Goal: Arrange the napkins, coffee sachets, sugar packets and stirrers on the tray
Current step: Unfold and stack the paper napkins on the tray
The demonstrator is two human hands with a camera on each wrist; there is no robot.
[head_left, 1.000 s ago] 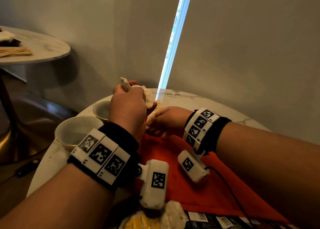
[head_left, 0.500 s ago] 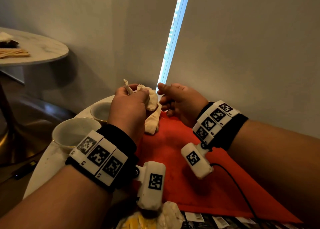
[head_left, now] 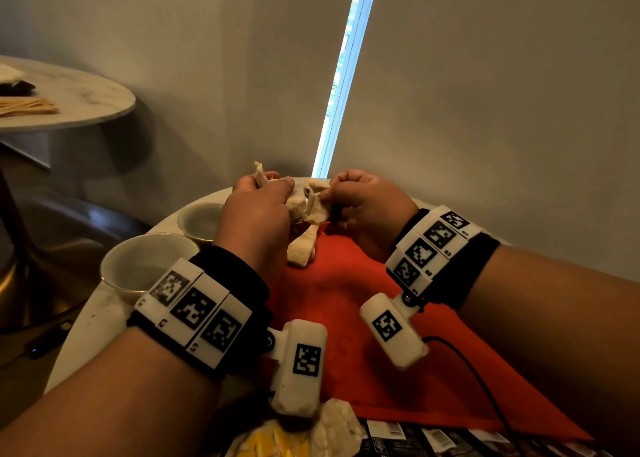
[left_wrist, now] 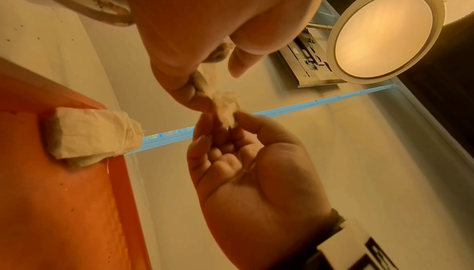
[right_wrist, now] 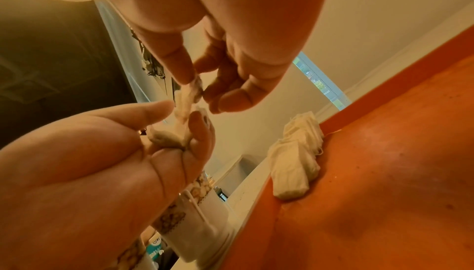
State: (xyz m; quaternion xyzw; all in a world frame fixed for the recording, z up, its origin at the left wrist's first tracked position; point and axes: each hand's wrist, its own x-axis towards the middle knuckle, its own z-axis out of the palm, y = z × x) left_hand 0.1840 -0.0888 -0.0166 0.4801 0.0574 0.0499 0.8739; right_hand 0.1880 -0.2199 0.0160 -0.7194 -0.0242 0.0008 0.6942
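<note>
Two hands met above the far end of the orange tray (head_left: 363,318). We saw the left hand (head_left: 254,214) closed around a crumpled cream napkin (head_left: 306,207), its grip bunching the paper in curled fingers, while the right hand (head_left: 367,207) pinched the napkin's other end between thumb and fingertips (left_wrist: 202,142). In the wrist views the paper stretched as a thin twist between the two grips, clear of the tray below.

A folded napkin (left_wrist: 94,134) lay on the tray at its far edge, part of it overhanging the rim. Two pale cups (head_left: 145,262) stood on the marble surface (head_left: 86,321) just left of the tray, one behind the other. Near the lower edge of the head view we made out dark sachets (head_left: 433,439) in a row, and beside them a crumpled white wad with something yellow; what those were we could not tell. Wooden stirrers (head_left: 26,105) rested on a second round table at the far left, well apart from the tray.
</note>
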